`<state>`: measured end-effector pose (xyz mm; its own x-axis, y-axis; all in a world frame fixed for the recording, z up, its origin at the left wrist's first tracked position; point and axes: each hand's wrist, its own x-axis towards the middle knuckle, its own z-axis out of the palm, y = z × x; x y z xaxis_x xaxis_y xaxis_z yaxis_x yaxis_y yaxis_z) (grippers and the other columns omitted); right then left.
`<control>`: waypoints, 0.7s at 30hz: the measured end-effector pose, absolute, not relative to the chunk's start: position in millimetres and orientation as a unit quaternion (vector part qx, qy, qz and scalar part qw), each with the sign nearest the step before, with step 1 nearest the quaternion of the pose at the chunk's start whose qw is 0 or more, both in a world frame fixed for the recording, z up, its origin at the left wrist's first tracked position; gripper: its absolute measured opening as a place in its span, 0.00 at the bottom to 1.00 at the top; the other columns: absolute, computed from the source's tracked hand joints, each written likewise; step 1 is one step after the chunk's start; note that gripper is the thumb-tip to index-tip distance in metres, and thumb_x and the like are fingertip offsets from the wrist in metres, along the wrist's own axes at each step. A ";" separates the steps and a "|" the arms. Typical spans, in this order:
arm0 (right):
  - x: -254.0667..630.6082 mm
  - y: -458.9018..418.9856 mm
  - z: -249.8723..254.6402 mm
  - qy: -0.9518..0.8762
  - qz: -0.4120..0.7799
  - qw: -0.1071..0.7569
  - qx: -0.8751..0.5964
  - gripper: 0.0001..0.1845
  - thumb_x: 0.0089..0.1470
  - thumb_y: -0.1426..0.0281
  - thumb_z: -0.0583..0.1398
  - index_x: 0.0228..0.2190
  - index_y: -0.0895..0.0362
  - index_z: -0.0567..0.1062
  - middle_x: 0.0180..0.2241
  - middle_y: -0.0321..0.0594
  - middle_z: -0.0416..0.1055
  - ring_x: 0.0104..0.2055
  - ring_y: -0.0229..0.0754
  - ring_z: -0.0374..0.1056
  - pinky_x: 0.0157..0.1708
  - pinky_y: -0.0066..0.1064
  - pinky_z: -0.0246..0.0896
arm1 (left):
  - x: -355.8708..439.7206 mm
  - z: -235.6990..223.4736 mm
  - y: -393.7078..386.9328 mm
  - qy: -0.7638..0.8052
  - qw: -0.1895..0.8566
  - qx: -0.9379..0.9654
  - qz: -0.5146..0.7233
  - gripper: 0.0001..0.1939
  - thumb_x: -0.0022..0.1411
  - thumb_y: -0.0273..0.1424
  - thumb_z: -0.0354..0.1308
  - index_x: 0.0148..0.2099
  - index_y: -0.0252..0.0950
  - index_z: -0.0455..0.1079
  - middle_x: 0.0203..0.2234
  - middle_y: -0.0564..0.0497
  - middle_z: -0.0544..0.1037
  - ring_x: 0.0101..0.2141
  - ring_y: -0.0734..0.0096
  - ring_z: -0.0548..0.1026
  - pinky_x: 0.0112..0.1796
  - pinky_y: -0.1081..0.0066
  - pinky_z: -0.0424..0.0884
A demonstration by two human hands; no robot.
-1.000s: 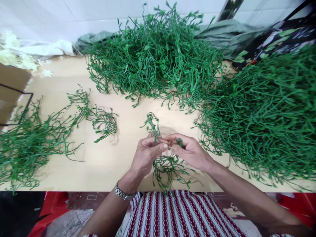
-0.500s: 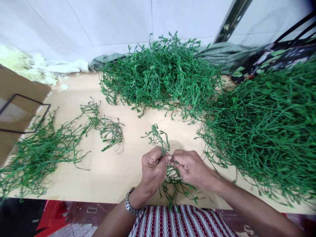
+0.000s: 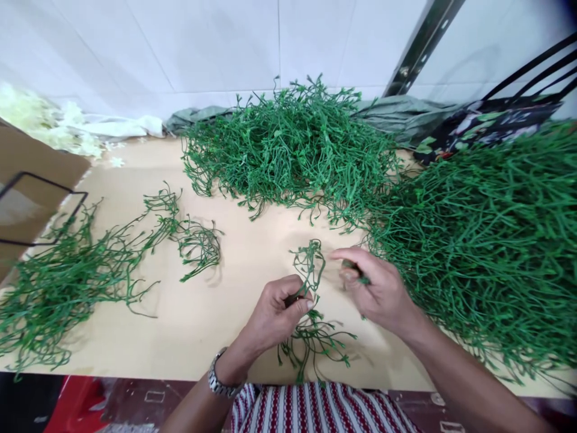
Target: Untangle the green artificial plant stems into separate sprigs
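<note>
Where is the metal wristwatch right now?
In the head view, the wristwatch sits left of centre near the bottom, on the wrist of the left hand gripping a green sprig, beside the striped shirt.

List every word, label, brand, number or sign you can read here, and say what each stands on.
None can be read.
Cardboard box: no legible print.
Metal wristband: any marking is too small to read.
Dark floral fabric: pattern only, no legible lettering.

left hand (image 3: 282,310) in a tight pinch above the table (image 3: 252,240); right hand (image 3: 376,288) half curled, index poking out; forearms crossing the table's near edge
</note>
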<state>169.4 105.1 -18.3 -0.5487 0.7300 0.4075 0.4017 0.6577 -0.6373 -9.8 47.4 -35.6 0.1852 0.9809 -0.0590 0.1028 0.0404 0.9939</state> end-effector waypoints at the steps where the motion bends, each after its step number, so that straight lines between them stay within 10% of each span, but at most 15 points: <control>1: 166.8 103.1 -20.4 -0.865 0.228 0.324 -0.310 0.11 0.54 0.76 0.52 0.41 0.58 0.65 0.28 0.38 0.63 0.26 0.34 0.58 0.26 0.26 0.54 | -9.1 -35.5 47.1 0.483 0.537 0.555 0.414 0.08 0.54 0.27 0.54 0.23 0.31 0.64 0.19 0.54 0.61 0.23 0.76 0.60 0.26 0.74 0.56; 14: 158.9 99.1 -28.5 -0.947 0.033 0.243 -0.208 0.14 0.46 0.82 0.47 0.26 0.57 0.70 0.21 0.35 0.55 0.22 0.35 0.48 0.21 0.27 0.43 | -11.7 -14.9 45.1 0.554 0.572 0.428 0.427 0.06 0.51 0.28 0.57 0.28 0.31 0.63 0.18 0.57 0.63 0.20 0.81 0.59 0.22 0.78 0.55; 21: 157.7 92.6 -35.4 -0.928 0.110 0.283 -0.218 0.12 0.51 0.80 0.50 0.37 0.61 0.68 0.26 0.38 0.64 0.25 0.34 0.57 0.25 0.27 0.53 | -10.8 -24.5 42.7 0.483 0.680 0.301 0.462 0.08 0.45 0.27 0.62 0.26 0.29 0.66 0.17 0.56 0.67 0.17 0.85 0.59 0.19 0.80 0.53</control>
